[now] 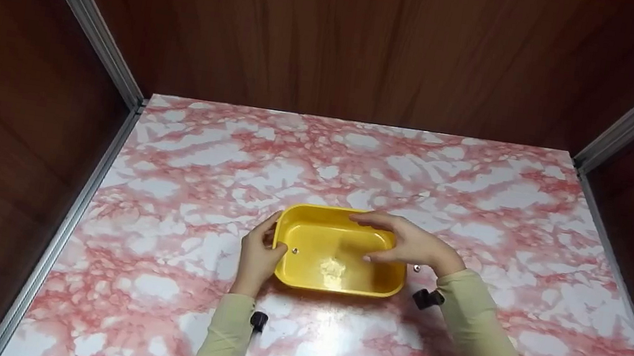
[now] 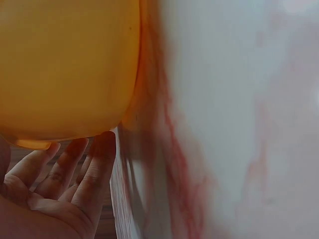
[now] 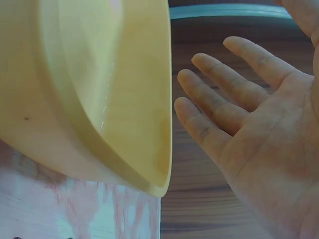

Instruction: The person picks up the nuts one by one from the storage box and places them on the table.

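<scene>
A yellow plastic tub (image 1: 332,289), oblong with rounded corners, sits over the middle of the table, its inside facing up. My left hand (image 1: 259,257) grips its left end, thumb over the rim and fingers along the outer wall. In the left wrist view those fingers (image 2: 92,181) reach the edge of the tub (image 2: 70,69). Over the tub's right end my right hand (image 1: 408,242) is spread, holding nothing. The right wrist view has its open palm (image 3: 269,144) beside the tub's rim (image 3: 168,99), fingertips apart from it. A tiny shiny piece (image 1: 294,251) shows inside the tub's left end.
Another tiny shiny piece (image 1: 417,268) lies on the red-and-white marbled table (image 1: 176,195), just right of the tub. Dark wood panels (image 1: 338,37) with metal corner strips (image 1: 84,11) enclose the back and sides. Small black devices (image 1: 259,321) are at both wrists.
</scene>
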Available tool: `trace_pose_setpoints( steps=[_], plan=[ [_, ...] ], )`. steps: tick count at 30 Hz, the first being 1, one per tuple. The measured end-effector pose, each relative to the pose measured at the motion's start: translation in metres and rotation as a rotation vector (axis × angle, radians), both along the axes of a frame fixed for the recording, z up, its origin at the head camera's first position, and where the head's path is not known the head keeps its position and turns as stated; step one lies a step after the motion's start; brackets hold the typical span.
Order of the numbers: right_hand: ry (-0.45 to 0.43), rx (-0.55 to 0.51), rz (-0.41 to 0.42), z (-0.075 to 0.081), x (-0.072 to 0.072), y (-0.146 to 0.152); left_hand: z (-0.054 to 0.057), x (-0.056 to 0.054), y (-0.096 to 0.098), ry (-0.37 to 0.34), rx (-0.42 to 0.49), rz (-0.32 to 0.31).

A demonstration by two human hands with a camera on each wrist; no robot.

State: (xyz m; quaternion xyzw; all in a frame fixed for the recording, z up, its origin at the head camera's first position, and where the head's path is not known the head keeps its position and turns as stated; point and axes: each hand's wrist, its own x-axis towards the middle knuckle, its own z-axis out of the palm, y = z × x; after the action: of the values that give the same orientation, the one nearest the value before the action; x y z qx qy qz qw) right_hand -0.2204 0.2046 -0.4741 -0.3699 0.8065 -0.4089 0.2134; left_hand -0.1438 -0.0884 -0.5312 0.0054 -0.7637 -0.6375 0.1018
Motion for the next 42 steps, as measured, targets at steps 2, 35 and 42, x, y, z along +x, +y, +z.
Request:
trace_pose_setpoints(
  steps=[2,35,42],
  plan=[
    [0.017,0.006,0.009,0.0,-0.001,-0.002,0.0,0.0,0.0,-0.014,0.0,-0.001],
    [-0.001,0.007,0.053,-0.009,-0.015,-0.02,-0.007,-0.005,-0.002,-0.009,-0.007,-0.014],
    [-0.011,0.005,0.065,-0.009,-0.017,-0.024,-0.035,-0.016,-0.003,-0.02,-0.02,0.023]
  ],
)
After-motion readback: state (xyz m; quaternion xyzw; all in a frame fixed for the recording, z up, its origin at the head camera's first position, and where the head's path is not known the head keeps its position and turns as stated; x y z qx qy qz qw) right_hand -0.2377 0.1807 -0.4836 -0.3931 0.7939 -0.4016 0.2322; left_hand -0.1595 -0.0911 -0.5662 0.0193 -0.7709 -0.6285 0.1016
